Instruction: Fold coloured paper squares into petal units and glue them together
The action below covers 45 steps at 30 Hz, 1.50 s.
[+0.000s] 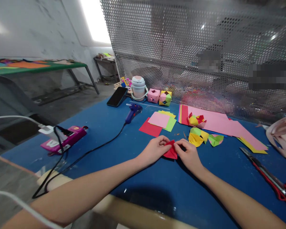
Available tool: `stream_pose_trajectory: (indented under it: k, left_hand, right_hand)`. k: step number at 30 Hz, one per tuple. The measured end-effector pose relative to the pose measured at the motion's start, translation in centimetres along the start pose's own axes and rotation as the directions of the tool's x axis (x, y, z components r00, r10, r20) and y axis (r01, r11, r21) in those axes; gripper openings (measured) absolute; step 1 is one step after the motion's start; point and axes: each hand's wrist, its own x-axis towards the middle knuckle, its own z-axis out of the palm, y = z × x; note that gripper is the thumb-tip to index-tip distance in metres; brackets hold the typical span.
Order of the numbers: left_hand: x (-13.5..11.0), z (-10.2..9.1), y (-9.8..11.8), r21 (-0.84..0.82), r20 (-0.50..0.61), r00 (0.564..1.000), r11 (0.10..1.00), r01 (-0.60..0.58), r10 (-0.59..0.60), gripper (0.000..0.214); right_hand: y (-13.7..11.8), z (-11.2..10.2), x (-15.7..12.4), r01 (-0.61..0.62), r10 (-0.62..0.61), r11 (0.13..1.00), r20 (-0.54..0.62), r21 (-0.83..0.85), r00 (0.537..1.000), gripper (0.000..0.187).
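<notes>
Between my two hands is a small folded piece of red origami paper point(171, 154), held just above the blue table. My left hand point(156, 149) pinches its left side with thumb and fingers. On the other side, my right hand point(187, 154) pinches its upper right edge. Yellow and green folded paper pieces point(198, 137) lie just beyond my right hand. Behind them a red and yellow folded paper flower point(196, 120) rests on stacked sheets. Square sheets in pink point(158, 120), red, green and yellow are fanned out beyond my left hand.
A blue hot glue gun point(134, 112) trails its black cord to a purple power strip point(68, 140) at left. A phone point(117, 96), white jar point(138, 87) and folded paper boxes point(153, 95) line the back. Scissors point(264, 171) lie at right. A perforated metal panel point(176, 44) stands behind.
</notes>
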Motion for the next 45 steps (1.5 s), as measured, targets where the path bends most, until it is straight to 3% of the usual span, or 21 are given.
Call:
stream_pose_trajectory:
  k: [8,15,22,32,36,41,43,45]
  left_hand:
    - [0.0,-0.2,-0.2,0.162,0.038,0.999,0.986,-0.036,0.03,0.015]
    - [-0.2,-0.1,-0.1,0.189,0.069,0.997,0.981,-0.035,0.022,0.014]
    - [-0.5,0.0,0.1,0.283,0.097,0.991,0.952,-0.116,0.092,0.011]
    - [-0.7,-0.1,-0.1,0.411,0.129,0.98,0.891,-0.194,0.154,0.01]
    - [-0.6,-0.3,-0.3,0.429,0.11,0.983,0.885,-0.181,0.148,0.009]
    - [-0.3,-0.6,-0.5,0.37,0.058,0.991,0.92,-0.131,0.118,0.008]
    - [-0.1,-0.7,-0.6,0.318,0.038,0.992,0.94,-0.125,0.119,0.007]
    - [0.1,-0.8,-0.6,0.252,0.006,0.993,0.961,-0.116,0.118,0.006]
  right_hand:
    - [-0.2,0.0,-0.1,0.029,-0.03,0.999,0.013,0.038,0.999,0.015]
    - [-0.3,-0.1,-0.1,0.028,-0.028,0.999,0.005,0.043,1.0,0.015]
    - [-0.7,-0.2,-0.1,0.071,-0.07,0.997,-0.023,0.036,0.997,0.017]
    - [-0.9,-0.2,-0.3,0.097,-0.098,0.995,0.052,0.017,0.994,0.018]
    - [-1.7,-1.9,1.3,0.116,-0.106,0.991,0.129,-0.066,0.986,0.018]
    - [-2.4,-7.1,6.2,-0.036,0.021,0.984,-0.086,-0.177,0.996,0.046]
    - [-2.6,-8.3,7.4,-0.081,0.085,0.981,0.017,-0.175,0.996,0.047]
    - [-3.0,-8.1,7.4,-0.09,0.105,0.985,0.101,-0.147,0.989,0.039]
